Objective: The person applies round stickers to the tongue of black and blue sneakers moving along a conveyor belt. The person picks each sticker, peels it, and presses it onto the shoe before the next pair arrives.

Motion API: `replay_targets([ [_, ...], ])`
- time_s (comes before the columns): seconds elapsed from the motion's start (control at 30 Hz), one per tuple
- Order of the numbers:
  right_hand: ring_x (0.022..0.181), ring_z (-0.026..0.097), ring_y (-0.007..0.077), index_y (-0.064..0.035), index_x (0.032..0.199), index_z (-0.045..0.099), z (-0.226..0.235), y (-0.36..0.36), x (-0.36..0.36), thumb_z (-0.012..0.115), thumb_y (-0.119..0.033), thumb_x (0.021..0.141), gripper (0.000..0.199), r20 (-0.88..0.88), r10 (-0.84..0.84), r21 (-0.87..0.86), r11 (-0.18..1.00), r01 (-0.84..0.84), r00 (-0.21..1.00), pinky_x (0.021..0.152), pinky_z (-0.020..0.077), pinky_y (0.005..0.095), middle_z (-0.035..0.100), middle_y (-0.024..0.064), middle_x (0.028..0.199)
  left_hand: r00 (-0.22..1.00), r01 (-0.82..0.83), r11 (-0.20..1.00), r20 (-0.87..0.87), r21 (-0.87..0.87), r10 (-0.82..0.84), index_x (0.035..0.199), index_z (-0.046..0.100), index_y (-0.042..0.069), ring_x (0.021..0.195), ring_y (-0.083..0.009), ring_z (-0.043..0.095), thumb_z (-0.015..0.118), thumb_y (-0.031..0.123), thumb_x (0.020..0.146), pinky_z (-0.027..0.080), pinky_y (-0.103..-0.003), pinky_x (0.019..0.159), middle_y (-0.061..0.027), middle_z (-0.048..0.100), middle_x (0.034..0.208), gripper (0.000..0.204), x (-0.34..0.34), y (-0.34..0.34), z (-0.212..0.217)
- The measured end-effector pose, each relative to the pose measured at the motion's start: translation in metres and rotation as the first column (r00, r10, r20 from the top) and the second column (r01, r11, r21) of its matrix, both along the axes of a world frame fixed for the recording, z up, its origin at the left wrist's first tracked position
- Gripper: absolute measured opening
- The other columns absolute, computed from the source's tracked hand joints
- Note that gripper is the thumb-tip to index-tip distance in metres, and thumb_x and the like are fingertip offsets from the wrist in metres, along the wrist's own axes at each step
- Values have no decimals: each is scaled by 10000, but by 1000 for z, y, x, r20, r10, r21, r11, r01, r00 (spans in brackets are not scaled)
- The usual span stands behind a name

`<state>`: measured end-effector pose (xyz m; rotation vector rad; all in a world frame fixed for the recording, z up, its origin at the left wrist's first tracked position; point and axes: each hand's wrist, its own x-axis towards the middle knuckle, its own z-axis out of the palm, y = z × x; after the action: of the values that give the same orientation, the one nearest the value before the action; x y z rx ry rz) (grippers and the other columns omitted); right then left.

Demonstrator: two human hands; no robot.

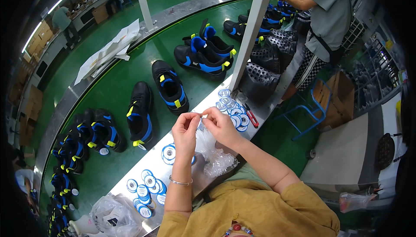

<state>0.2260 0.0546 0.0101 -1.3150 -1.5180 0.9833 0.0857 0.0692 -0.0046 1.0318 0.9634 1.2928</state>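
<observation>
A thin pale piece (200, 122) is being held above the middle stretch of the counter (211, 101), appearing nearer its far edge. One side is being pinched between thumb and forefinger of the left hand (184, 132), the other by the right hand (221, 128); both grips are being kept narrow, fingertips almost meeting. The exact shape of the piece is being hidden by the fingers.

Handling: the piece is being judged very light, flexible and somewhat slippery, and easily lost if released. A fingertip pinch near its ends is being advised; pulling hard is being discouraged, as thin stock may be stretched or snapped.

Materials: below the hands, a clump of clear strands (205, 142), fine and glossy, is being gathered beside crumpled transparent film (221, 163) at the near edge. Flat, round blue-and-white discs (169, 152) are being carried by the counter, with a loose pile (149, 188) toward the left end and another pile (235, 116) toward the right. A slim red-handled tool (251, 118) is being borne at the right pile's outer side. Beyond the far edge, black-and-blue shoes (170, 89) are being supported by a smooth green belt (116, 79).
</observation>
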Motion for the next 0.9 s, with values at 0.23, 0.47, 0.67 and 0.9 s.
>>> replay_targets([
  [0.23, 709, 513, 44, 5, 1007, 617, -13, 13, 16, 582, -89, 925, 129, -292, 172, -131, 967, -217, 941, 629, 426, 202, 579, -9, 803, 998, -36, 996, -47, 84, 40, 970, 637, -7, 818, -68, 573, 628, 42, 905, 452, -197, 733, -13, 646, 905, 82, 5, 0, -1],
  [0.47, 683, 485, 23, 3, 912, 647, -8, 19, 54, 595, -67, 918, 88, -285, -79, -117, 992, 47, 955, 600, 392, 193, 558, -43, 741, 947, 76, 972, -322, 223, -1, 1120, 605, -8, 843, -176, 614, 582, 49, 907, 487, -281, 743, -112, 643, 1018, 221, 23, 37, 27],
  [0.67, 700, 498, 12, 16, 924, 639, -13, 12, 71, 617, -88, 914, 106, -235, -130, -83, 990, 113, 963, 604, 400, 188, 586, -36, 758, 784, 239, 891, -619, 386, 58, 1334, 483, 26, 914, -212, 636, 578, 52, 882, 488, -280, 767, -153, 621, 1122, 463, 84, 144, -9],
  [0.9, 720, 509, 11, 15, 947, 634, -24, 8, 89, 602, -64, 926, 88, -313, -72, -169, 985, 19, 947, 628, 413, 183, 596, -42, 818, 780, 292, 908, -624, 301, -44, 1413, 355, 20, 1067, -320, 596, 576, 18, 801, 465, -366, 923, -223, 497, 1324, 651, 137, 219, -68],
])
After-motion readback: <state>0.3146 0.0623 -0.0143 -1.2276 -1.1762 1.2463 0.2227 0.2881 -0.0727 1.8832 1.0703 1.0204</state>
